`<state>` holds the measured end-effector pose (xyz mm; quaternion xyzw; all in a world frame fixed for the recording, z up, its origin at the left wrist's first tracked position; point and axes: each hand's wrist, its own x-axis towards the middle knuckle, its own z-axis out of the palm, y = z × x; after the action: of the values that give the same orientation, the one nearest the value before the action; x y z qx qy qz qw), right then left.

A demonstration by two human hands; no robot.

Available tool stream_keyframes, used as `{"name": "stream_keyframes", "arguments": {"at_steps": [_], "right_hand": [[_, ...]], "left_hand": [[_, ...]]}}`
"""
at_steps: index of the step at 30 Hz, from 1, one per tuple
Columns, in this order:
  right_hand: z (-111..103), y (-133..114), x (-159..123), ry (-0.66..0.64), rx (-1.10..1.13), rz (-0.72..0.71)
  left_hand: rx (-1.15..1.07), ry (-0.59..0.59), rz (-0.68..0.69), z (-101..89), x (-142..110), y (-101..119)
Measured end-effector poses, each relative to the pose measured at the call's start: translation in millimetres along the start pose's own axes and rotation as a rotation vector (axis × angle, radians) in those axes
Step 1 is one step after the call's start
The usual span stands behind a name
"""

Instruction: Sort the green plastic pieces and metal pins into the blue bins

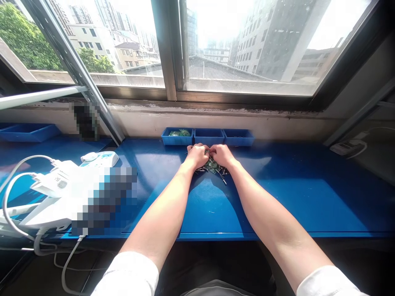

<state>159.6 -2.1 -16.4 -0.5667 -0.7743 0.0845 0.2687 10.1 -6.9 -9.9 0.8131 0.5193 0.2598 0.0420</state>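
Note:
A small pile of thin metal pieces that look like screws (222, 174), mixed with green bits (212, 165), lies on the blue tabletop (210, 209). My left hand (198, 155) is at the pile's left side, fingers bent and closed together. From the right, my right hand (221, 154) reaches into the same pile, its fingertips pinched close to the left hand's. Whatever sits between the fingers is too small and too covered to make out. Just behind the hands stand three blue bins: the left bin (177, 141) holds green packets, beside a middle bin (209, 139) and a right bin (238, 139).
On the left lie a white power strip (101, 159), plugged-in chargers (57, 179) with white cables, and a blurred-out object (106, 201). A metal post (101, 107) rises behind them. Another blue tray (31, 132) sits far left. A white device (347, 146) rests far right.

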Motion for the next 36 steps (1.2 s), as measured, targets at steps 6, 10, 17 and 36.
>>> {"name": "stream_keyframes", "arguments": {"at_steps": [6,10,17,36], "right_hand": [[4,1,0,0.110,0.081,-0.038],[0,-3,-2,0.211,0.289,-0.024],[-3,-5,1,0.250,0.567,0.027],[-12,-11,-3,0.253,0.748,0.090]], "left_hand": [[-0.034,0.028,0.006,-0.6,0,0],[-0.061,0.047,0.057,-3.0,0,2],[-0.069,0.100,0.033,-4.8,2,3],[-0.134,0.071,-0.045,-8.9,1,5]]}}
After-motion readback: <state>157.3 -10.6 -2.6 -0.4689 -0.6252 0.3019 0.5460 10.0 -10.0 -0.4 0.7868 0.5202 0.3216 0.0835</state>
